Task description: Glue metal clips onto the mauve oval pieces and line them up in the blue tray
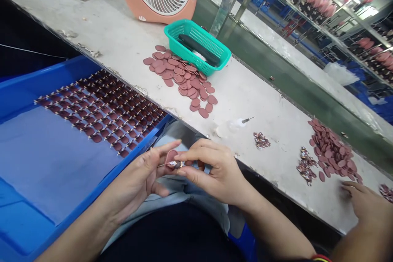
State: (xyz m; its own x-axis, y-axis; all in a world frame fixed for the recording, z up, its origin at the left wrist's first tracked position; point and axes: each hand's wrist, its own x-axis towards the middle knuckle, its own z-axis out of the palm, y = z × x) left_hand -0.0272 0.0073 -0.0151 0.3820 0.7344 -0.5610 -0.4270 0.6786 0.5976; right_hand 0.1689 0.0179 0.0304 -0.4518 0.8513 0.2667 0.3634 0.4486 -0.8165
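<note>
You are sitting at the long pale workbench (123, 45), with the blue tray (37, 86) lying across your left side and rows of maroon pieces (101, 110) filling its far half. On the bench ahead, a loose pile of oval discs (184, 77) is lying just beside the teal basket (181, 53). Another person's hand (365, 204) is resting on the bench at your far right.

Your left hand (138, 176) is pinching one oval disc (170, 157) between thumb and forefinger, above your lap. Your right hand (215, 172) is closing its fingertips on a small patterned bit (175, 165) that is touching the disc's lower edge. To my eye, light and steady pressure is serving you best here: be holding the disc upright and keeping the bit centred against it.
</note>
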